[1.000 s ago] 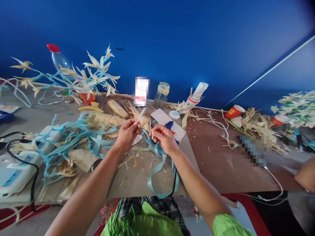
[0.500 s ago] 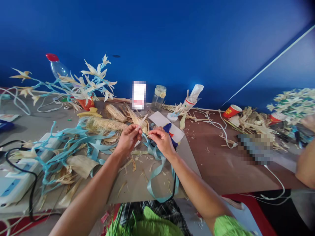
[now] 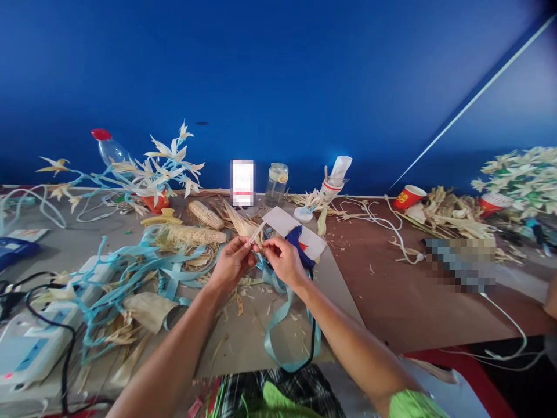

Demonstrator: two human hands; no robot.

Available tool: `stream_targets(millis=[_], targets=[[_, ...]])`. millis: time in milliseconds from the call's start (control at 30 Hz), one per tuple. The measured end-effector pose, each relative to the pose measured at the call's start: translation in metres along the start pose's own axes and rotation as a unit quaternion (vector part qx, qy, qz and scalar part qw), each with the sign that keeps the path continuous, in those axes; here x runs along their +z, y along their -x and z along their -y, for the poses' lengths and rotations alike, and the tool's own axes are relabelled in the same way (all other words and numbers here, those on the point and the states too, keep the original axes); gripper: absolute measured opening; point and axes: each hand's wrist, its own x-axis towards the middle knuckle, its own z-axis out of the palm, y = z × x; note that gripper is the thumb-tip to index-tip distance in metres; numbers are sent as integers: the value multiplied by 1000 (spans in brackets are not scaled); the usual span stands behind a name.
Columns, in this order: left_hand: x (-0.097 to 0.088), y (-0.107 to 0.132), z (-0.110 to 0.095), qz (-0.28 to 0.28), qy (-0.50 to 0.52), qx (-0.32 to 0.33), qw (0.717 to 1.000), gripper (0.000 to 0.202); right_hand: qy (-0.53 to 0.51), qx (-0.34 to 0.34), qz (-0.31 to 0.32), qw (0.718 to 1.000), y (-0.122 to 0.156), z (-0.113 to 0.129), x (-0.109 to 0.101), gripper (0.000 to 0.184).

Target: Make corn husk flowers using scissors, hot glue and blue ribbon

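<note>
My left hand [image 3: 235,260] pinches a thin pale strip of corn husk [image 3: 258,231] that points up and to the right. Close beside it, my right hand [image 3: 285,261] has thumb and fingers pressed together at the strip's lower end; what sits in that pinch is too small to make out. Behind the fingers lies a bundle of dry husks [image 3: 239,222]. A blue glue gun [image 3: 295,239] rests on a white sheet [image 3: 314,239] just right of my right hand. Light blue ribbon [image 3: 270,343] loops down below my right wrist.
Corn cobs [image 3: 205,215], a tangle of blue-wrapped stems [image 3: 98,307] and a power strip [image 3: 47,325] lie left. Husk flowers [image 3: 163,148] stand in a red cup [image 3: 156,202]. A glass jar [image 3: 277,184] is behind; a pixelated device [image 3: 461,261] and cables lie right.
My hands have drawn closer together, with the right fingers now at the strip's base. The view has tilted up slightly. A person's hand and most of their arm at the right have left view.
</note>
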Motion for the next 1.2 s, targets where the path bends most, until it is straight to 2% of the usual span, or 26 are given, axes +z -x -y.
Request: stream_targets(millis=[167,300,433,533,633,1033,1200], targets=[[0,-1,3,-3,-10,-8,1000,27,-130,94,22,987,-2,1,-1,14],[-1,-2,5,2,-10,-10,1000,27,-254,167,43,952,-3,2,-1,17],[-2,-1,5,10,-6,-11,1000,26,-332,199,43,921,-3,3,-2,17],[-1,0,2,5,-2,-4,1000,24,-353,207,33,912,-4,3,-2,17],[0,1,-1,-7,1,0,1000,22,-345,202,28,916,-4,5,-3,17],[1,-1,1,-37,-5,8,999,28,-210,148,12,966,-2,0,-2,25],[2,-1,2,-22,-7,-10,1000,29,-144,119,19,982,-3,-3,-4,24]])
